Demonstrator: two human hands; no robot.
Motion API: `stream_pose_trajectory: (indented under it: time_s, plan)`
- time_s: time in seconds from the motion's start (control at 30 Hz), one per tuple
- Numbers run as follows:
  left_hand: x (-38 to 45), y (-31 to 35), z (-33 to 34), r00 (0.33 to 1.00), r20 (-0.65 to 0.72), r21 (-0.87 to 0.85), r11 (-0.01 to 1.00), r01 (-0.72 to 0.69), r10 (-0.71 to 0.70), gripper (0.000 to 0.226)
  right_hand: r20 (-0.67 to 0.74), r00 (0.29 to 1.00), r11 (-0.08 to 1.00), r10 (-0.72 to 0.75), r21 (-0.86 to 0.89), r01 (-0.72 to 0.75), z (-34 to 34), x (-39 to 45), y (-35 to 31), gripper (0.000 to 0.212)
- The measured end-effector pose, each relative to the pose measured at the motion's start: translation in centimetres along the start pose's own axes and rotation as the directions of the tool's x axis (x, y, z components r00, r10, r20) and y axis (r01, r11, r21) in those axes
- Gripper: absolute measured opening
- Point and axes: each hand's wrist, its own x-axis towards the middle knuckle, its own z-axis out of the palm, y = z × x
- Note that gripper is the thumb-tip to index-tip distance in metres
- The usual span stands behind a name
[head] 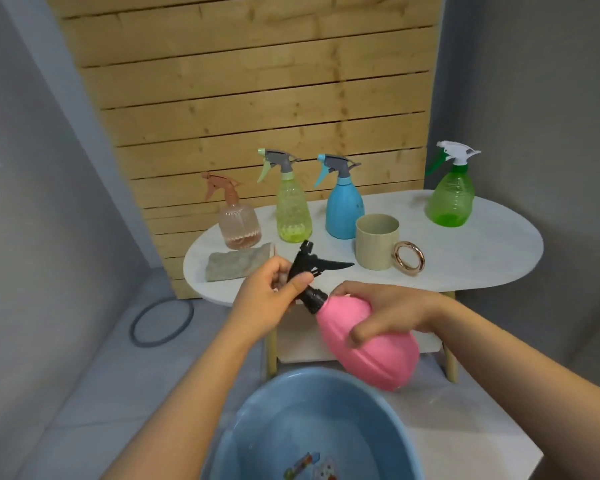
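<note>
The left hand [269, 299] pinches the black sprayer [309, 271] while the right hand [388, 315] grips the tilted pink bottle [364, 344] above the basin [274, 420].

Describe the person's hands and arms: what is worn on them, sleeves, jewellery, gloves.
Both hands are bare: the left hand and the right hand wear no gloves, and no rings show. The left forearm and right forearm are uncovered as far as the frame's edge, with no sleeve, watch or bracelet in view.
</note>
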Motion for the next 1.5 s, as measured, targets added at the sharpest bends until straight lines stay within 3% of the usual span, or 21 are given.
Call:
stream_pose_trajectory:
  time_s: [0.1,0.2,0.27,0.33,0.4,0.47,0.53,0.6,0.73,0.87,0.93,1.0,1.1,1.2,1.37,1.5]
  plan:
    - [0.7,-0.9,0.8,0.982,-0.058,0.145,0.971,0.189,-0.182,0.033,-0.217,0.975,0.966,-0.04,-0.257,-0.017,1.1,1.0,0.8,0.062]
    - [1.2,-1.0,0.9,0.952,-0.038,-0.095,0.95,0.298,-0.303,0.048,-0.365,0.915,0.845,-0.173,-0.532,-0.052,1.6,1.9,1.5,0.072]
    - [1.3,-1.0,0.3,0.975,0.069,-0.114,0.969,0.218,-0.211,0.053,-0.38,0.912,0.872,-0.152,-0.487,-0.057,0.8,2.1,1.5,0.073]
    - [1.0,-1.3,-0.3,0.985,0.145,0.101,0.992,0.078,-0.092,0.052,-0.337,0.933,0.915,-0.125,-0.402,-0.022,-0.1,2.2,1.7,0.077]
    - [1.2,-1.8,-0.7,0.997,0.08,0.279,0.96,-0.022,-0.001,0.044,-0.293,0.947,0.917,-0.133,-0.398,0.006,-0.7,2.2,1.9,0.082]
    - [1.3,-2.0,-1.1,1.0,0.009,0.354,0.935,-0.006,0.003,0.019,-0.261,0.952,0.912,-0.16,-0.409,0.041,-0.9,2.1,1.7,0.083]
    - [1.3,-2.0,-1.4,0.995,0.056,0.241,0.968,0.073,-0.089,0.007,-0.277,0.939,0.894,-0.204,-0.443,0.063,-1.0,2.0,1.7,0.081]
    - [1.2,-1.9,-1.2,0.97,0.12,0.04,0.978,0.207,-0.21,0.018,-0.316,0.912,0.829,-0.261,-0.558,0.044,-0.9,2.0,1.7,0.079]
    - [1.5,-2.0,-1.9,0.895,0.056,-0.197,0.874,0.444,-0.442,0.025,-0.401,0.831,0.673,-0.386,-0.738,-0.043,-0.7,2.2,1.8,0.079]
    - [1.6,-3.1,-4.3,0.896,-0.053,-0.141,0.891,0.431,-0.441,0.021,-0.458,0.811,0.673,-0.364,-0.732,-0.112,-1.4,2.1,2.1,0.083]
    - [1.8,-3.9,-5.1,0.887,-0.144,-0.136,0.897,0.421,-0.438,0.022,-0.477,0.835,0.669,-0.276,-0.718,-0.189,-1.5,1.9,2.5,0.084]
    - [2.2,-4.9,-5.5,0.852,-0.179,-0.19,0.867,0.461,-0.492,0.023,-0.511,0.847,0.741,-0.148,-0.624,-0.247,-1.5,1.8,3.0,0.082]
    - [2.6,-6.1,-5.5,0.802,-0.156,-0.291,0.803,0.52,-0.576,0.023,-0.539,0.843,0.859,-0.009,-0.436,-0.269,-1.6,1.7,3.3,0.079]
    - [3.1,-6.8,-4.8,0.793,-0.127,-0.365,0.772,0.521,-0.595,0.021,-0.543,0.839,0.888,0.026,-0.374,-0.269,-1.7,1.8,3.2,0.078]
    - [4.1,-6.1,-1.5,0.838,-0.029,-0.456,0.753,0.475,-0.545,0.016,-0.523,0.851,0.902,0.033,-0.352,-0.251,-1.1,2.2,2.6,0.079]
    - [5.1,-5.2,1.0,0.89,0.01,-0.428,0.803,0.415,-0.455,0.012,-0.513,0.858,0.926,0.021,-0.313,-0.21,-1.0,2.6,2.0,0.077]
